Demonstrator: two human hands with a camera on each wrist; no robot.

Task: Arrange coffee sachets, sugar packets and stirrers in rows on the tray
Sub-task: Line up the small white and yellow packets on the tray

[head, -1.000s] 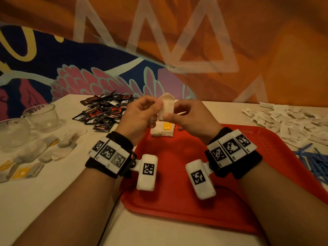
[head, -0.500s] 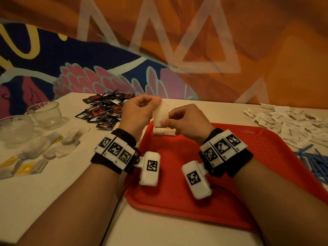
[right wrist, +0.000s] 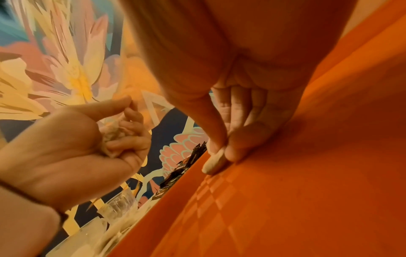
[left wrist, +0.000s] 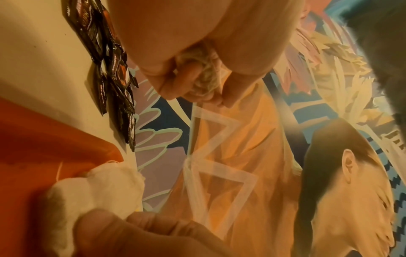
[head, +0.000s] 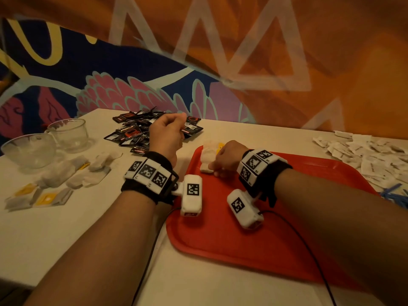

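A wide white tabletop (head: 66, 239) stands against a painted wall in orange, navy and pink (head: 242, 62). On its right half lies a flat red plastic tray (head: 298, 217) with a raised rim and rounded corners. Beyond the tray's right rim a loose spread of white paper sugar packets (head: 364, 151) covers the table, and just nearer than them a bundle of thin blue stirrers (head: 395, 193) shows at the picture's edge. At the far left centre sits a heap of dark glossy coffee sachets with red print (head: 136, 131), off the tray. Two clear glass cups (head: 68, 134) stand at the left edge, with several white gauzy tea bags with yellow tags (head: 61, 173) scattered on the table in front of them. At the tray's far left corner a short row of the same white bags (head: 206, 155) lies on the tray floor. The right hand (head: 227, 157) is down on the tray, thumb and fingertips pinching the nearest white bag of that row (right wrist: 214, 162) against the tray floor. The left hand (head: 167, 135) is raised above the table between the sachet heap and the tray, fingers curled tightly round a small crumpled pale wad (left wrist: 204, 69) in its palm; what the wad is cannot be told.
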